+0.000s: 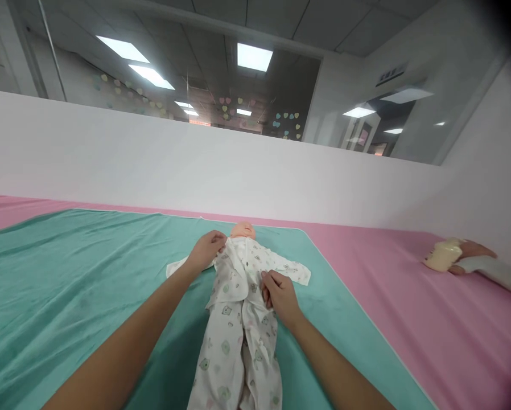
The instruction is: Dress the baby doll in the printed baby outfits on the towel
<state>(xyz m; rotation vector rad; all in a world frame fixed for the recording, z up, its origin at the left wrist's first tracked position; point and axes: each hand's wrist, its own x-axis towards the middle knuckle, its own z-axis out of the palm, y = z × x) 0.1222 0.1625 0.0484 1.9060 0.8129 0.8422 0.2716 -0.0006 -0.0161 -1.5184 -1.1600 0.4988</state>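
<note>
On the teal sheet (68, 285), near its far edge, a baby doll (243, 230) lies on its back with its head pointing away from the person, and it wears a white printed suit (238, 319). The left hand (205, 250) rests at the doll's shoulder beside the neck, its grip pressed together on the suit's collar. The right hand (281, 296) sits at the doll's waist, fingers bent, and its grip pinches the edge of the front flap. As far as can be seen, the dressing is well along. Both arms are in the sleeves, both legs are covered, and the flap lies crossed over the chest. Whether the flap is fastened cannot be told, and only the collar and waist have hands on them. The sheet is spread over a pink desk (409, 330), which runs along a low white wall (196, 165). Far to the right, well apart from the doll, another person's hand (473, 249) in a pale sleeve (501, 276) holds a cream bottle (442, 254) on the desk. Counted: one doll, one suit, one sheet, one bottle, the person's two hands, and one hand of somebody else.
</note>
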